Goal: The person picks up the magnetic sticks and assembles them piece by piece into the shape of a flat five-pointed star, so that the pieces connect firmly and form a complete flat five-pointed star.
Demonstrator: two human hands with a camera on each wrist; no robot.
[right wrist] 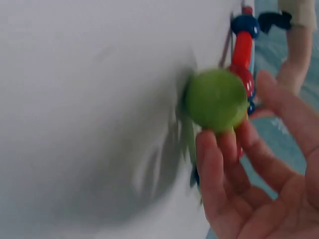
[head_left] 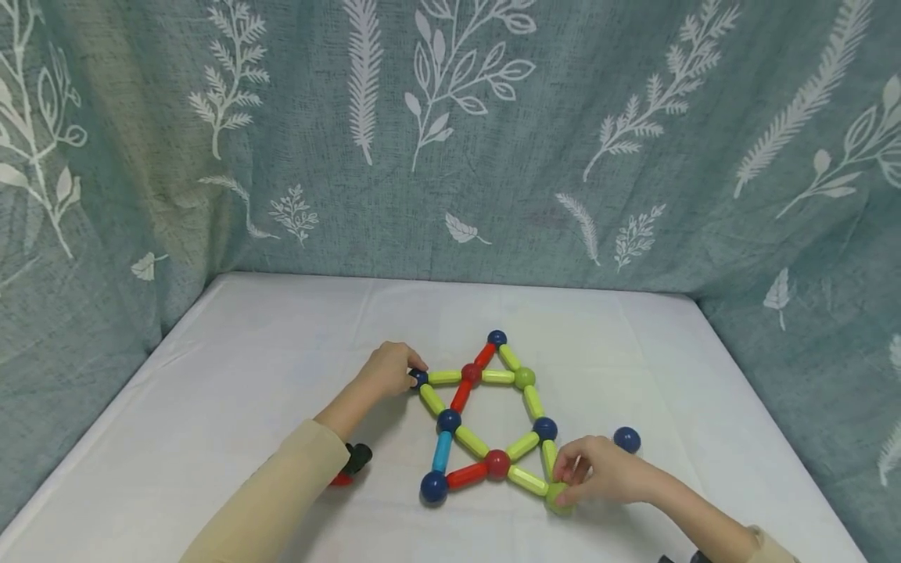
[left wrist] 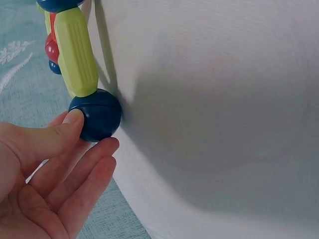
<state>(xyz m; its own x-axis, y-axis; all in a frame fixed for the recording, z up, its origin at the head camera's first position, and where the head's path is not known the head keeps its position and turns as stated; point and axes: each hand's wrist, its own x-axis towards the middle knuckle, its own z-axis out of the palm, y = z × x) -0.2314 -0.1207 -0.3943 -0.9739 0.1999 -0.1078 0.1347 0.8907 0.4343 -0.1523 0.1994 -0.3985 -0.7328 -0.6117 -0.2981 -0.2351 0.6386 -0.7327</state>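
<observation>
A flat frame of magnetic sticks and balls lies on the white table. At its left corner my left hand (head_left: 389,369) pinches a blue ball (left wrist: 99,119) between thumb and fingers; a yellow-green stick (left wrist: 77,55) runs from that ball. My right hand (head_left: 607,469) holds the green ball (right wrist: 217,99) at the near right corner, fingertips against it and thumb close beside it. Nearby in the frame are a red ball (head_left: 497,464), a blue ball (head_left: 545,429), a red stick (head_left: 468,475) and a light blue stick (head_left: 441,451). The right wrist view is blurred.
A loose blue ball (head_left: 626,439) lies just behind my right hand. Beside the left forearm sits a black-and-red object (head_left: 357,458), partly hidden by the sleeve. A green leaf-patterned curtain (head_left: 450,195) hangs behind the white table (head_left: 281,328).
</observation>
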